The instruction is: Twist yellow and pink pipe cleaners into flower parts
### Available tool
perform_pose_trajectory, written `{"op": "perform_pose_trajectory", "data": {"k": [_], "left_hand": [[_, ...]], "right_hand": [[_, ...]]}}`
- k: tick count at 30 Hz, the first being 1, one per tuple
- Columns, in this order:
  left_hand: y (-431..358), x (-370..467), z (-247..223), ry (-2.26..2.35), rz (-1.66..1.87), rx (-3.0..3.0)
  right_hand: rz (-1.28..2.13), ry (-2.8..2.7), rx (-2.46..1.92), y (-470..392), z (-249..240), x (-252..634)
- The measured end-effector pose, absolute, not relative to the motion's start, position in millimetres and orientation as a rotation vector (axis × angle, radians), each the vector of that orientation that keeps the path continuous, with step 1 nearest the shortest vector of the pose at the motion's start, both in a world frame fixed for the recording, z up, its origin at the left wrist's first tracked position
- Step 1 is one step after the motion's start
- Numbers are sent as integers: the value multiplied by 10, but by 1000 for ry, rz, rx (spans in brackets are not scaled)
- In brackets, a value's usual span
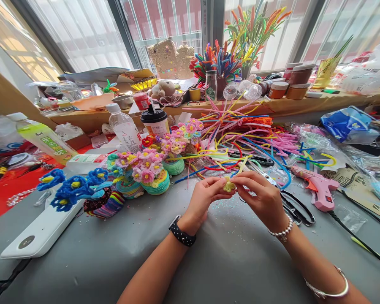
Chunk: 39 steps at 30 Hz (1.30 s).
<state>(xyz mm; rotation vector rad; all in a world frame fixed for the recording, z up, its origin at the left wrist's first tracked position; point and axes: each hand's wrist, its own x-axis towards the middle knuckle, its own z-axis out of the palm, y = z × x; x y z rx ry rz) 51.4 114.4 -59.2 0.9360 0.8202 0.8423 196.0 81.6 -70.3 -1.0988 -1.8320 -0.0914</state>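
Pale yellow and fuzzy, the small piece (229,186) sits between my two hands, above the grey tabletop (237,261) and in front of a heap of coloured pipe cleaners (240,122). My left hand (205,193) has thumb and fingers closed around its left side. My right hand (263,197) meets it from the other side, fingers bent, the tips pinched in at its edge. A yellow strand (241,164) rises by those fingertips; whether it joins the piece, I cannot tell. Black-handled scissors (305,208) lie just beside my right hand, a pink glue gun (320,188) beyond them. Pink flowers (148,166) stand to my left, near blue flowers (75,185) in a tilted, striped pot (105,203).
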Motion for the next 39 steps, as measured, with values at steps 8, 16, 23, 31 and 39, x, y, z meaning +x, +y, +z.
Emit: {"op": "perform_pose_trajectory", "data": {"k": [8, 16, 23, 31, 39], "left_hand": [[1133, 509, -594, 815, 866, 961], [1154, 510, -598, 820, 900, 917], [1156, 511, -621, 803, 880, 941], [1124, 547, -640, 871, 948, 1161], [1079, 533, -688, 985, 1101, 1599]], "right_hand": [[-53, -1870, -1117, 801, -712, 1964], [402, -1532, -1275, 816, -666, 1987], [495, -1585, -1348, 829, -630, 2023], [888, -1264, -1334, 839, -687, 1919], [1402, -822, -1225, 836, -744, 1866]]}}
